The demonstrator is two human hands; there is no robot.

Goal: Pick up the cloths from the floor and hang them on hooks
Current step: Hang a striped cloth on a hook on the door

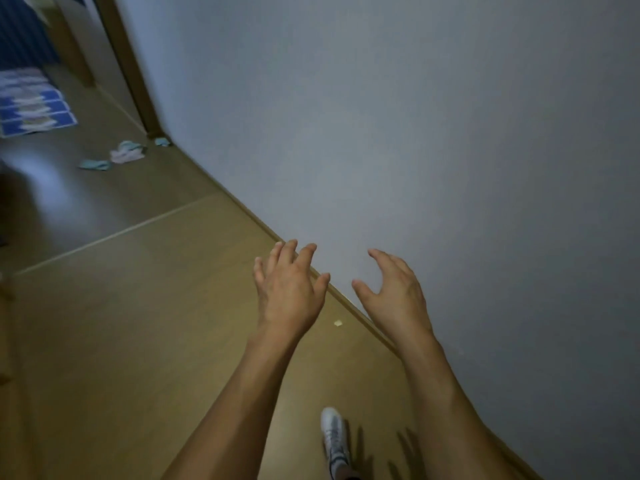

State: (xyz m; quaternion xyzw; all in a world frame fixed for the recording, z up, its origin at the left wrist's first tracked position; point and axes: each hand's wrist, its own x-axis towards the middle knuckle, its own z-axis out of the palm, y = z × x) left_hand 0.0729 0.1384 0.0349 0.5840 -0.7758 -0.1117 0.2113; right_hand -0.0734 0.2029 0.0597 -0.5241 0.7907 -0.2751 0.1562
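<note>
A pale wall [415, 116] fills the right and upper part of the view, meeting the brown floor [121, 306] along a skirting line that runs diagonally from the far doorway down to the lower right. A wooden door frame [126, 64] stands at the far end of the wall; what lies past it is cut off by the top edge. At the far left a blue-and-white patterned mat [31, 102] lies on the floor, its left side out of view, with a dark striped surface above it too blurred to name.

Both bare forearms reach forward from the bottom edge, well apart from the cloths. The left hand [289, 289] is held palm down with fingers spread and straight, its grip loose and holding nothing. The right hand [394, 289] hovers beside it near the wall, fingers gently bent, thumb apart, also holding nothing.

A white shoe [334, 441] shows between the arms, partly cut off.

The cloths [124, 154] lie far ahead on the floor near the door frame: teal and pale pieces, small and blurred, their number uncertain.

A tiny pale scrap [337, 323] lies by the skirting.
</note>
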